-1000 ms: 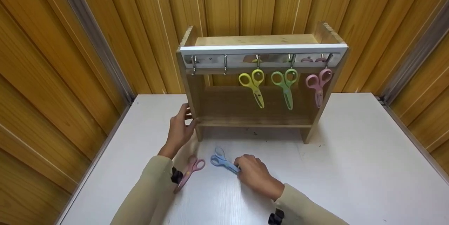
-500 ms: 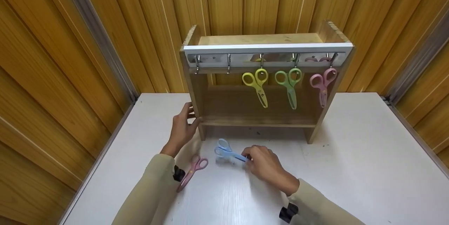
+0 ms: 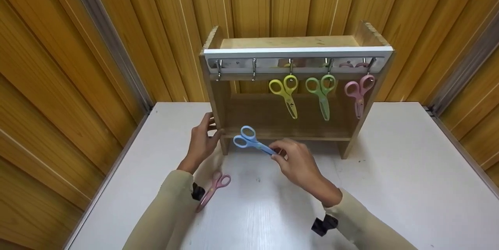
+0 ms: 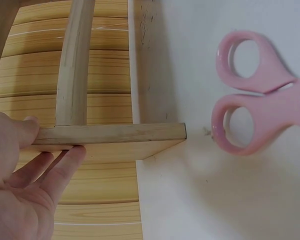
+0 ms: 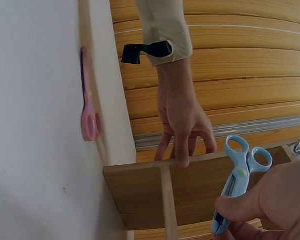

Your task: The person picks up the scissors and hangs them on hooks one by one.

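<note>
Blue scissors (image 3: 253,142) hang in the air before the rack's lower shelf, handle rings up and to the left. My right hand (image 3: 299,164) pinches them by the blades, thumb against fingers, as the right wrist view also shows. At the wooden rack (image 3: 288,139), my left hand (image 3: 200,140) grips the left side panel (image 4: 115,134), thumb on one face and fingers on the other. Pink scissors (image 3: 212,191) lie on the white table beside my left wrist, rings toward the rack. Their blades are outside the left wrist view.
On the rack's hook rail (image 3: 273,66) hang yellow scissors (image 3: 285,94), green scissors (image 3: 322,96) and another pink pair (image 3: 359,94). The two left hooks (image 3: 254,70) carry nothing. Wood-plank walls (image 3: 249,4) enclose the white table (image 3: 405,187) at the back and sides.
My right hand has lifted the blue scissors off the table, up and toward the rack. My left hand keeps its grip on the panel. The pink scissors on the table stay put.
</note>
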